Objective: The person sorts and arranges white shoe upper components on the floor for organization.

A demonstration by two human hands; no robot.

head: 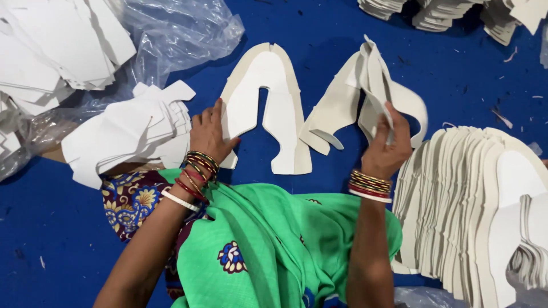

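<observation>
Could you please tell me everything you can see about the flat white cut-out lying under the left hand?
The cut-out is a flat, off-white piece, seemingly stiff foam or board, shaped like an arch with two legs and a narrow slot between them. It looks like two matching layers, slightly offset. It lies flat on the blue surface, rounded top pointing away. The left hand presses its left leg; its right leg touches the bent pieces held by the right hand.

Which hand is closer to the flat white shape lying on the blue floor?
Left. The left hand already rests on the flat white cut-out, while the right hand is busy gripping a bunch of pieces.
</observation>
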